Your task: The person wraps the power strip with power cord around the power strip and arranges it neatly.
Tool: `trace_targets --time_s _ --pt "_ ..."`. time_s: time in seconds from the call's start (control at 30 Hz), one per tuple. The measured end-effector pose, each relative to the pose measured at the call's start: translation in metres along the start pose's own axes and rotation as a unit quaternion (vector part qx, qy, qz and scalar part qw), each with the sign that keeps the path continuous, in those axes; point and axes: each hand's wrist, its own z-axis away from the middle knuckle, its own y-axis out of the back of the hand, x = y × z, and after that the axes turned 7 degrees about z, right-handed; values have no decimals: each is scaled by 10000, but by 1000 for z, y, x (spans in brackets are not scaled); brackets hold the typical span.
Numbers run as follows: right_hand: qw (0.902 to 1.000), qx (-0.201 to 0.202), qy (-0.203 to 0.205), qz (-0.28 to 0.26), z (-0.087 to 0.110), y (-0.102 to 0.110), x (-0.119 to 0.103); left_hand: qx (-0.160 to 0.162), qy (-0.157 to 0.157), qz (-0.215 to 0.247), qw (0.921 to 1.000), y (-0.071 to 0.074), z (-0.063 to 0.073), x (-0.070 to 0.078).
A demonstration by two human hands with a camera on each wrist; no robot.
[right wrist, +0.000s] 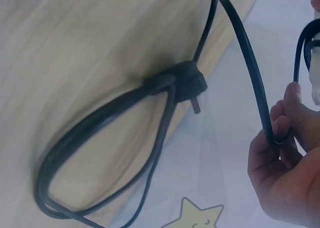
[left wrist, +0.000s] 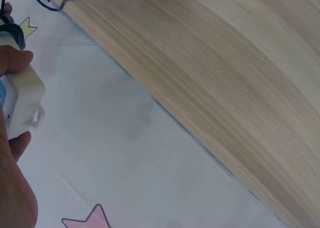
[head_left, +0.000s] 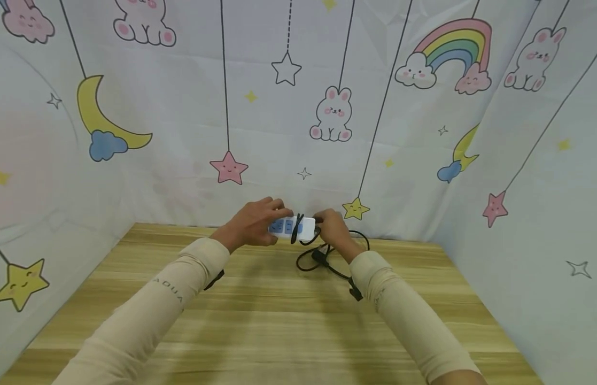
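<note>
A white power strip (head_left: 305,229) with blue socket faces is held up near the table's far edge. My left hand (head_left: 260,222) grips its left end, thumb on one side and fingers on the other. Black cord (head_left: 295,229) is looped round the strip's body. At the strip's right end my right hand (head_left: 334,230) pinches the cord between curled fingers, seen closely in the right wrist view. From there the cord (right wrist: 245,47) runs to a black plug (right wrist: 185,81) with metal prongs, beside a long loop of cord over the tabletop.
The wood-grain table (head_left: 279,321) ends just beneath the hands. Behind it hangs a pale cloth backdrop (head_left: 183,107) printed with stars, rabbits and moons, which also closes in both sides. Dark wrist-worn pieces (head_left: 356,290) show below the cuffs.
</note>
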Motion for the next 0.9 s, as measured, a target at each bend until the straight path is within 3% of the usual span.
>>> trace_targets --time_s 0.03,0.13,0.23,0.33,0.6,0.8,0.9 --pt "9999 -54 14 -111 -3 1 1 1 -32 -8 10000 0 0 0" --pt "9986 -351 -314 -254 17 33 -42 -10 -155 1 9999 0 0 0" --pt "9985 -371 -364 -186 24 44 -55 -46 -332 -46 9994 0 0 1" --pt "9982 -376 -454 119 23 48 -60 -71 -514 -161 9985 -1 0 4" --pt "9948 -832 -575 80 20 55 -81 -58 -721 -666 9952 -11 1 9" --pt "9943 -845 -440 479 19 55 -107 308 -738 -1169 9899 -22 3 9" --pt "9944 -936 -302 375 21 55 -119 507 -689 -1304 9878 -25 5 8"
